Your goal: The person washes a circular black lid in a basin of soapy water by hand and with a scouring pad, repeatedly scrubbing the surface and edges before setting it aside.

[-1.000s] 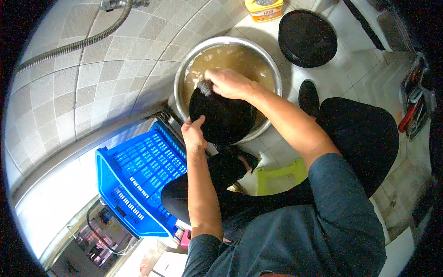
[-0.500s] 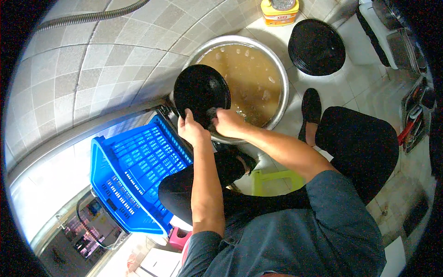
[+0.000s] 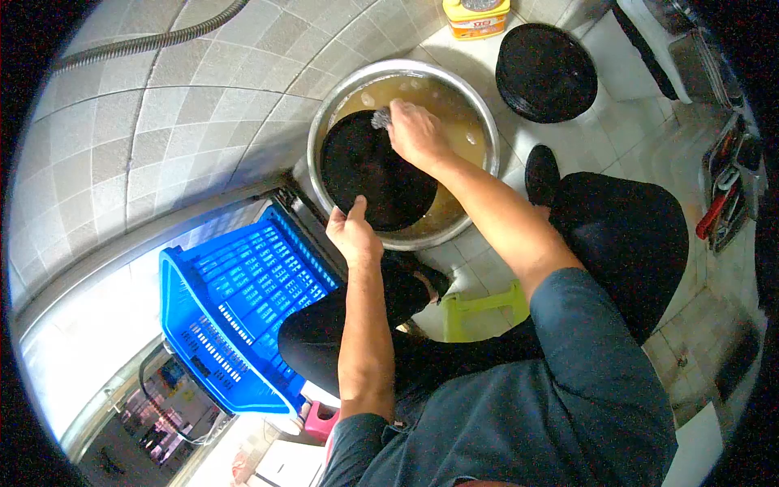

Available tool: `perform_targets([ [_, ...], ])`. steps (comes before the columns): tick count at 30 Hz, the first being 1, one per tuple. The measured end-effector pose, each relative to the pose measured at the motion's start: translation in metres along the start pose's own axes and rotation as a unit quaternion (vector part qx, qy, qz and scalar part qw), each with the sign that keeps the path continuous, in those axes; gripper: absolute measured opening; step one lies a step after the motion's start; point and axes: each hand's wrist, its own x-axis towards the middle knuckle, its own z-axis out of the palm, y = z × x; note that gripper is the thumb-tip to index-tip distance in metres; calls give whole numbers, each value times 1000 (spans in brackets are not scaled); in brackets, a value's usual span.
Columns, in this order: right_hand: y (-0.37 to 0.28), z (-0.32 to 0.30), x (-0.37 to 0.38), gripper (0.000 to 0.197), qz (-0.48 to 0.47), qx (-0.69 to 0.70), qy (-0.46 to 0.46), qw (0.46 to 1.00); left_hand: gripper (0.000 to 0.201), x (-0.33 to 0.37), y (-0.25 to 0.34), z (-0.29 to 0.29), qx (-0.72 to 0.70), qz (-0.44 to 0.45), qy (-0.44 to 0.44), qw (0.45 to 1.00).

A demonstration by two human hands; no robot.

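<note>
A round black plate is tilted over a large metal basin of cloudy brown water. My left hand grips its near left edge, thumb on top. At its far rim, my right hand is closed on a grey steel wool scrubber, which touches the plate. Whether the plate's underside dips into the water is hidden.
A stack of round black plates stands on the tiles right of the basin, near a yellow container. To the left sits a blue slatted basket. A green stool is between my legs; a tiled wall borders the basin.
My right hand has moved with the scrubber from the plate's near edge to its far rim. The plate has shifted right and lower over the basin, with my left hand still on it.
</note>
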Motion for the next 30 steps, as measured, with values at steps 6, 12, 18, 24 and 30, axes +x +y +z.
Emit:
perform_targets([
  [6, -64, 11, -22, 20, -206, 126, 43, 969, 32, -1, 1, -5, 8, -36, -9, 999],
  [12, 6, 1, -16, 13, -117, 35, 6, 992, 17, -1, 18, 3, 2, -48, 62, 997],
  [18, -56, 12, -92, 11, -164, 111, -127, 972, 11, 30, 13, -30, -14, -27, 161, 987],
  [24, -25, 14, -39, 10, -140, 69, 7, 988, 19, 12, -7, -16, 96, -20, 81, 992],
  [30, -45, 7, -83, 9, -139, 98, -155, 973, 17, 28, 2, -26, 12, -33, 90, 995],
])
